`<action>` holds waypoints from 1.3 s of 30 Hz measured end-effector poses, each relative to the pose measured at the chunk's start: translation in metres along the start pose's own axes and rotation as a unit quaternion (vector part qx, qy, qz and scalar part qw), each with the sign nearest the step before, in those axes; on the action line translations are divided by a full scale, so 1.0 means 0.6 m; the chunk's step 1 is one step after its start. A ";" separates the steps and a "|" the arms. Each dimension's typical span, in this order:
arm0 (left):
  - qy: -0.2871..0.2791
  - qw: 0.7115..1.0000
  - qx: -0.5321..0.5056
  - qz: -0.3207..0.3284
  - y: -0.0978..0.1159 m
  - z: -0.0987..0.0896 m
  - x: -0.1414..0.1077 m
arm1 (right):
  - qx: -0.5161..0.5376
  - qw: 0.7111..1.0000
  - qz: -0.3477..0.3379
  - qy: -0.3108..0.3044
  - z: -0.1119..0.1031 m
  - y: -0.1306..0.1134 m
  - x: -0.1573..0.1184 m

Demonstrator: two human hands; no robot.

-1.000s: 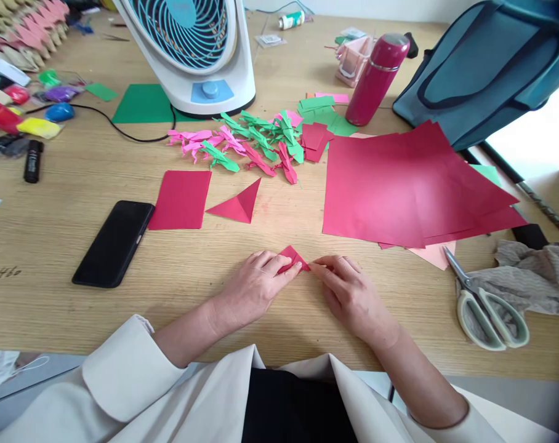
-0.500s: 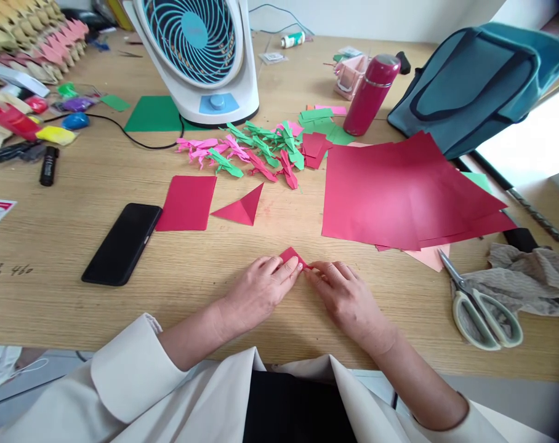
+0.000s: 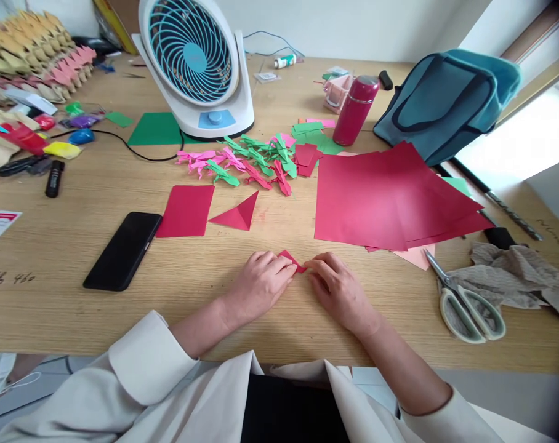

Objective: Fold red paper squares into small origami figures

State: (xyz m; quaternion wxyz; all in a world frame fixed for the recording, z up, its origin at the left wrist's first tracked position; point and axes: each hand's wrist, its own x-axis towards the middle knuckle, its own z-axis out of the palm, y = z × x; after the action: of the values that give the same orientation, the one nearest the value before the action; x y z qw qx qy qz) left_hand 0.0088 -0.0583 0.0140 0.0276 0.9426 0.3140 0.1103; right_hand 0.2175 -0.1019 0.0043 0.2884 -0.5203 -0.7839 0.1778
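Note:
A small piece of folded red paper [image 3: 287, 256] lies at the table's middle front, partly hidden by fingers. My left hand [image 3: 263, 283] is closed on its near left side, fingertips pressing it. At the paper's right end, my right hand [image 3: 339, 289] pinches the narrow tip between thumb and fingers. Just beyond them rests a creased red paper triangle [image 3: 237, 213], beside a stack of red paper squares [image 3: 187, 211]. Further back lies a pile of folded paper figures [image 3: 247, 159] in green, pink and red.
A black phone [image 3: 123, 251] lies to the left. On the right are large red sheets [image 3: 367, 197], open-bladed scissors [image 3: 466, 311] and a crumpled cloth [image 3: 514, 274]. A fan [image 3: 201, 67], a red flask [image 3: 356, 111] and a blue bag [image 3: 446, 104] stand behind.
The view has shifted slightly upward. My left fingers have curled in and drawn back a little on the paper, while my right hand keeps its pinch at the tip.

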 end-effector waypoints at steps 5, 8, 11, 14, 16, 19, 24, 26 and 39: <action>0.006 1.000 0.002 -0.007 0.001 -0.001 0.029 | 0.002 1.000 0.016 0.004 0.001 -0.004 0.007; 0.017 1.000 0.023 0.004 0.002 0.002 0.040 | 0.013 1.000 0.020 0.018 0.001 -0.004 0.009; 0.021 0.999 0.028 0.014 0.003 0.008 0.043 | 0.036 0.999 0.030 0.026 0.002 -0.001 0.009; 0.036 0.999 -0.019 -0.014 -0.002 0.015 0.046 | 0.061 0.996 0.046 0.034 0.004 0.002 0.007; 0.058 0.993 -0.088 -0.055 -0.007 0.016 0.049 | 0.081 0.994 0.056 0.045 0.005 0.005 0.006; 0.119 0.964 -0.207 -0.115 -0.013 0.012 0.056 | 0.130 0.985 0.093 0.067 0.007 0.008 0.011; 0.216 0.892 -0.349 -0.190 -0.013 -0.002 0.069 | 0.335 0.929 0.156 0.030 0.006 -0.004 0.047; 0.221 0.852 -0.422 -0.219 -0.013 -0.006 0.073 | 0.386 0.912 0.143 -0.009 0.002 -0.017 0.067; 0.217 0.771 -0.540 -0.259 -0.050 0.010 0.072 | 0.230 0.961 0.146 0.055 0.030 -0.035 0.121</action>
State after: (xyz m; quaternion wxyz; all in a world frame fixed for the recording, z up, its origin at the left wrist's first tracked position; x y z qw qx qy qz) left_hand 0.0263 -0.0085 0.0129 0.4909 0.6062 0.4328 0.4520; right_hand 0.1699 -0.0433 0.0222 0.4136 -0.5581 -0.6201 0.3646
